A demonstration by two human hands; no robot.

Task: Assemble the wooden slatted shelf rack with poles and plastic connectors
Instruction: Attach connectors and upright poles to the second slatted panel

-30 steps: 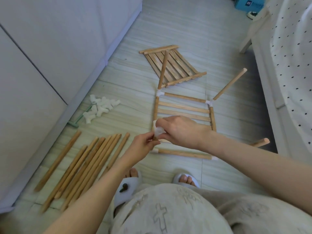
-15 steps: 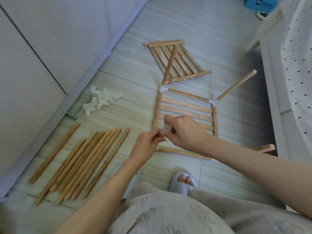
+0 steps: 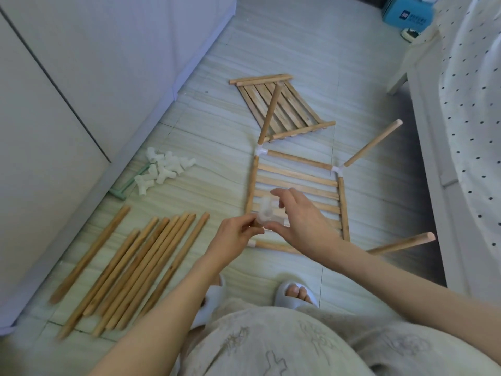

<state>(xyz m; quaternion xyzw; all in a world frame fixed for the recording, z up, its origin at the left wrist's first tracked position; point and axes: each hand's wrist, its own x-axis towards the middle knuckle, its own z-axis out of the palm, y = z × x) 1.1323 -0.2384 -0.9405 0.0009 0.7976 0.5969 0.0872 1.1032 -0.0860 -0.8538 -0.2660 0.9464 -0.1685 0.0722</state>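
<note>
Pinching a white connector (image 3: 267, 215), our left hand (image 3: 233, 236) holds it over the near-left corner of the rack (image 3: 298, 185).

Our right hand (image 3: 301, 215) hovers just beside the connector with fingers loosely spread, thumb near its underside; whether it touches, we cannot tell. We see the rack flat on the floor (image 3: 311, 50), slats between side rails, with poles rising from its two far corner joints and one at the near right. A second slat panel (image 3: 282, 107) lies beyond it. Loose poles (image 3: 130, 267) lie in a row to our left, spare connectors (image 3: 162, 172) piled beyond them near the wall.
</note>
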